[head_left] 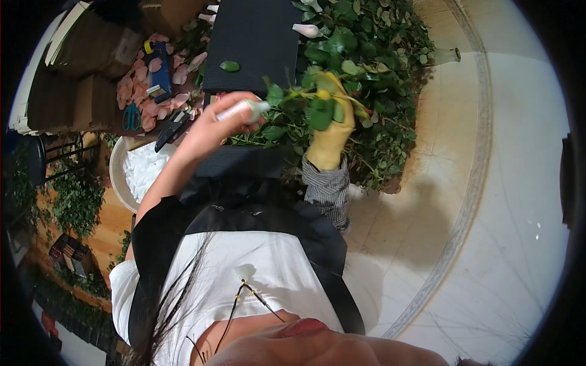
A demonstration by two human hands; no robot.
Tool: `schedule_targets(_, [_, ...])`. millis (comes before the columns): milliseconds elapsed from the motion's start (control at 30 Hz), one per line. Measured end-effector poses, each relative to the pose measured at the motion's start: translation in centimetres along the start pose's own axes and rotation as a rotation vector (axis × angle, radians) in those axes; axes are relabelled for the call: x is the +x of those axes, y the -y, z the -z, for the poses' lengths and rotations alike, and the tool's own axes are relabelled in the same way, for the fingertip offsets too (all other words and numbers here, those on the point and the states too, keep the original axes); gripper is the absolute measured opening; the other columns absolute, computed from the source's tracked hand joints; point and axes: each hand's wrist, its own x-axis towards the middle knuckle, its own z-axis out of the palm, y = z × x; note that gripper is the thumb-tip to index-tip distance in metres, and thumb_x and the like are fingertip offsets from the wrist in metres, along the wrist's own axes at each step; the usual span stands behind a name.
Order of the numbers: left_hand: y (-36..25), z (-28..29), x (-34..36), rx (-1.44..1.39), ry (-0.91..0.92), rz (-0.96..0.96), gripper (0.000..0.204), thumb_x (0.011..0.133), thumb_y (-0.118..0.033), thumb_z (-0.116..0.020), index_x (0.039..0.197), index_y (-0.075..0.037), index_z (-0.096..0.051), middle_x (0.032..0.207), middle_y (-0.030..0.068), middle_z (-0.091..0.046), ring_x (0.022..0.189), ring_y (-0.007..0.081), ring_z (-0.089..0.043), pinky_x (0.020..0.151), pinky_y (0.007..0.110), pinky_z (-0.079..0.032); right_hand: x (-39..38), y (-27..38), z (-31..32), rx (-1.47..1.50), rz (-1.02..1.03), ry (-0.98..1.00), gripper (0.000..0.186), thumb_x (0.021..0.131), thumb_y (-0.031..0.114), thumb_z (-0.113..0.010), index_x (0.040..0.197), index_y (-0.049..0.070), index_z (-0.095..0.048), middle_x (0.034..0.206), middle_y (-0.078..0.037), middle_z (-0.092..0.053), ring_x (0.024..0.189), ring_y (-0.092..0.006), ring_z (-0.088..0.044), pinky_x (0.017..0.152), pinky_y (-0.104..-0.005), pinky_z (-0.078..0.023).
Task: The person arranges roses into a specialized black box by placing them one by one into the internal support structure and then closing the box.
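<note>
My bare left hand is closed around the head of a rose, which sits in a white sleeve. The rose's leafy green stem runs to the right. My right hand, in a yellow glove, is wrapped around that stem and its leaves, which partly hide the fingers. Under and beyond the right hand lies a big heap of leafy rose stems. Another sleeved rose head pokes out of the heap at the top.
A black ribbed work surface carries a loose leaf. Left of it lie pink petals, teal scissors, a blue box and a black tool. A tub holds white sleeves. Cardboard boxes stand far left.
</note>
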Motion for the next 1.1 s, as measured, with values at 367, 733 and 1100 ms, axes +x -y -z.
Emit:
schedule_targets(367, [-0.5, 0.2, -1.0, 0.788, -0.064, -0.528, 0.044, 0.097, -0.019, -0.065, 0.137, -0.003, -0.056, 0.124, 0.0095, -0.059, 0.110, 0.0174, -0.056, 0.092, 0.029, -0.045, 3.4, 2.1, 11.2, -0.356, -0.235, -0.092, 0.061, 0.093, 0.016, -0.065, 0.148, 0.006, -0.041, 0.149, -0.016, -0.044, 0.134, -0.0257, -0.047, 0.113, -0.0416, -0.038])
schedule_targets(733, [-0.1, 2.9, -3.8, 0.150, -0.295, -0.258, 0.034, 0.105, -0.013, -0.051, 0.135, 0.000, -0.058, 0.110, 0.0114, -0.071, 0.087, 0.0134, -0.071, 0.067, 0.020, -0.053, 8.1, 2.6, 2.3, -0.730, 0.686, 0.531, 0.032, 0.081, 0.009, -0.055, 0.108, 0.006, -0.071, 0.088, -0.007, -0.066, 0.090, -0.0258, -0.065, 0.086, -0.0440, -0.055])
schedule_targets(1100, [5.8, 16.8, -15.3, 0.689, -0.969, 0.168, 0.041, 0.101, -0.026, -0.059, 0.123, 0.008, -0.062, 0.103, 0.0188, -0.073, 0.095, 0.0255, -0.073, 0.083, 0.037, -0.058, 4.5, 3.3, 5.5, -0.615, 0.332, 0.856, 0.036, 0.075, 0.002, -0.059, 0.109, 0.006, -0.071, 0.069, -0.011, -0.059, 0.058, -0.0312, -0.058, 0.054, -0.0402, -0.048])
